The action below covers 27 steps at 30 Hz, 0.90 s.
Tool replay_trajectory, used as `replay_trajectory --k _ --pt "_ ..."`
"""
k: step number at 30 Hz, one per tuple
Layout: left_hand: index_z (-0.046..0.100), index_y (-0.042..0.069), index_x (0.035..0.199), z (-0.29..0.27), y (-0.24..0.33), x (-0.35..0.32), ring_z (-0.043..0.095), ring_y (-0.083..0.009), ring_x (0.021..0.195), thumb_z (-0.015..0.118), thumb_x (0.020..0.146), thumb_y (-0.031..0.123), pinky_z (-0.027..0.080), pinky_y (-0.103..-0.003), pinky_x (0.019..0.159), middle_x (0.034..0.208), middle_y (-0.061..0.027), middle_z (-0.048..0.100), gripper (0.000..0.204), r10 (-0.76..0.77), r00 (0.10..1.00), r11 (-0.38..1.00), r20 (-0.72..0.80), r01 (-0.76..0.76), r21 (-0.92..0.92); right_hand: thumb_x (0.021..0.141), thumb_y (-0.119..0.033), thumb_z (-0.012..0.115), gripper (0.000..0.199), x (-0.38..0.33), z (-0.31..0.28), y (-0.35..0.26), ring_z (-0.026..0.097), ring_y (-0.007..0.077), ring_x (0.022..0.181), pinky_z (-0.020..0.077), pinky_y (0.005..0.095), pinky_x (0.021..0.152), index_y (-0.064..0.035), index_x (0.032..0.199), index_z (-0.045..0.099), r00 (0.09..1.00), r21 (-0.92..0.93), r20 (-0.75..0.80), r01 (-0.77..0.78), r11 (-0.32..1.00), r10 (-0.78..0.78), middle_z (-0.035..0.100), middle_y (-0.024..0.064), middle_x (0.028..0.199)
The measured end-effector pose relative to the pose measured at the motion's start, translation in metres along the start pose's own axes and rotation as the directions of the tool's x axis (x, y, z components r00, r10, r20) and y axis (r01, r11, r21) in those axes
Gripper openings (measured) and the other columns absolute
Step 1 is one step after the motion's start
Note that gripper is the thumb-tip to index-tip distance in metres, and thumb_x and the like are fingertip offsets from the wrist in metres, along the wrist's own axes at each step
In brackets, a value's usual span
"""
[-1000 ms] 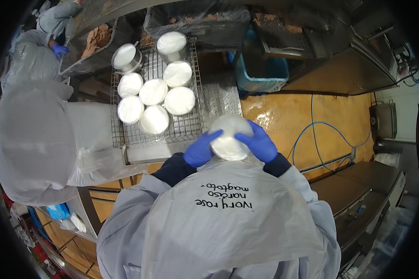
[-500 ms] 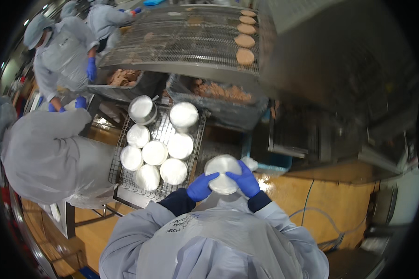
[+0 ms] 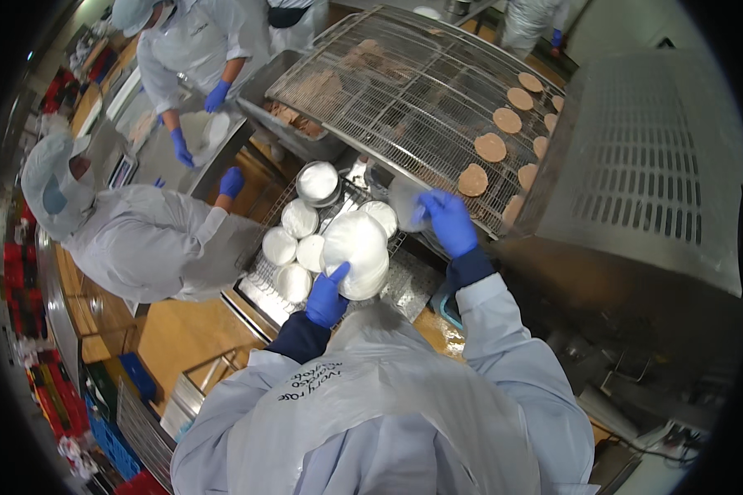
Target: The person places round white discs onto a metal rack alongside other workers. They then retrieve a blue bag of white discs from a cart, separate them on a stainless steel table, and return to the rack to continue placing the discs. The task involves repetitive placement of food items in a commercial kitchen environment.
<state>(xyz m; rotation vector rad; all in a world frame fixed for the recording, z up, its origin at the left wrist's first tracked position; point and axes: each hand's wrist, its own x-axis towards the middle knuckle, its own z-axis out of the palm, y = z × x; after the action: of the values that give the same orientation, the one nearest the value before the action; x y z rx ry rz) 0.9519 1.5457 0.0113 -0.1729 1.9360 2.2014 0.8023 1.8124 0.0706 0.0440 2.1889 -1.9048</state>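
Sloping across the upper middle of the view, a wide steel wire-mesh conveyor (image 3: 404,82) carries round brown patties (image 3: 491,147) along its right edge, and a ribbed metal hood (image 3: 644,165) covers its lower right end. Below the conveyor's lower edge sits a wire rack tray (image 3: 264,289) loaded with round white plastic tubs (image 3: 299,218), most of them lidded.

A second ago both blue-gloved hands closed around one white stack just off the rack's right edge; now they have parted. The left hand (image 3: 328,297) holds the stack of white round containers (image 3: 357,252) from beneath, thumb raised against its side, above the rack's right edge. The right hand (image 3: 447,219) has lifted away and reaches up to the conveyor's lower edge, fingers curled on a single translucent white lid or tub (image 3: 406,205) peeled from the stack. By my judgement, one piece is being separated and brought near the patties for filling.

A co-worker in a pale coat (image 3: 140,239) stands at the rack's left side, one gloved hand near its far corner.
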Motion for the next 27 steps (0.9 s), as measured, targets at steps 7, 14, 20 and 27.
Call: replay_trajectory --k 7,14,20,27 --pt "0.054 -0.001 0.125 -0.024 0.033 0.019 0.06 -0.0216 0.107 0.062 0.091 0.013 0.049 -0.034 0.091 0.122 -0.0116 0.059 0.038 -0.038 0.969 0.986 -0.246 -0.004 -0.167 0.094 -0.012 0.048 0.033 0.171 -0.114 0.019 0.063 0.0229 0.099 0.0498 0.0339 0.089 0.0002 0.124 0.056 0.557 -0.668 -0.549 0.157 0.728 -0.623 0.065 0.0154 0.112" --pt "0.06 -0.004 0.121 -0.026 0.072 0.099 0.063 -0.0164 0.096 0.07 0.087 0.021 0.05 -0.031 0.084 0.109 -0.0104 0.067 0.043 -0.174 0.92 0.977 -0.352 0.117 -0.176 0.095 -0.025 0.055 0.043 0.159 -0.022 0.006 0.057 0.0228 0.112 0.0487 0.0344 0.093 -0.0024 0.131 0.05 0.995 -0.676 0.015 0.08 0.733 -0.095 0.057 0.0127 0.125" --pt "0.062 -0.002 0.118 -0.001 0.097 0.145 0.064 -0.0159 0.093 0.074 0.085 0.02 0.051 -0.03 0.085 0.107 -0.0102 0.068 0.041 -0.1 0.952 0.975 -0.288 0.037 -0.219 0.092 -0.018 0.062 0.025 0.1 0.059 -0.104 0.063 0.0163 0.086 0.0496 0.0309 0.081 -0.0004 0.109 0.066 0.994 -0.471 0.026 -0.08 0.878 0.105 0.068 0.0059 0.094" --pt "0.059 -0.003 0.121 0.001 0.106 0.162 0.064 -0.0165 0.095 0.072 0.086 0.021 0.05 -0.03 0.085 0.11 -0.01 0.067 0.044 -0.189 0.903 0.954 -0.385 0.077 -0.288 0.089 -0.021 0.06 0.026 0.248 -0.151 -0.058 0.066 0.0264 0.074 0.0518 0.0372 0.066 -0.0002 0.104 0.065 0.824 -0.623 -0.504 -0.14 0.77 -0.258 0.069 0.0127 0.088"
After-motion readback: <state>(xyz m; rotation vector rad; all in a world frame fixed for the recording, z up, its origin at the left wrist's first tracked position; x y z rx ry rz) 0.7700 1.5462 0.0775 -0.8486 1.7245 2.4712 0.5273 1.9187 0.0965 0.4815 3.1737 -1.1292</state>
